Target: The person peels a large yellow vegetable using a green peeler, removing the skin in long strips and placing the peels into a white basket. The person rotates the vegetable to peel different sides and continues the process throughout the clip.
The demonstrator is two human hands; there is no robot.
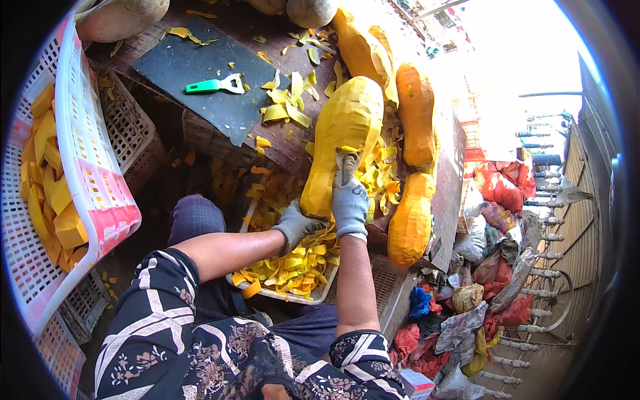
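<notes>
My left hand (298, 226), in a grey-coated work glove, grips the lower end of a large, mostly peeled yellow squash (345, 120). My right hand (351, 200), gloved too, holds a peeler (345, 159) against the squash's face, with a strip of peel on its blade. The squash leans on the table's edge, its top pointing away from me. Below it, a white tray (320, 297) is heaped with yellow peelings (295, 270). A green-handled peeler (215, 85) lies on a dark board (175, 65). Several peeled squashes (417, 115) lie at the table's right side.
At the left stands a pink and white plastic basket (82, 180) of cut squash pieces (50, 185), with a brown crate (125, 120) beside it. Unpeeled squashes (311, 11) lie at the table's far edge. Bags and cloths (470, 305) are piled at the right.
</notes>
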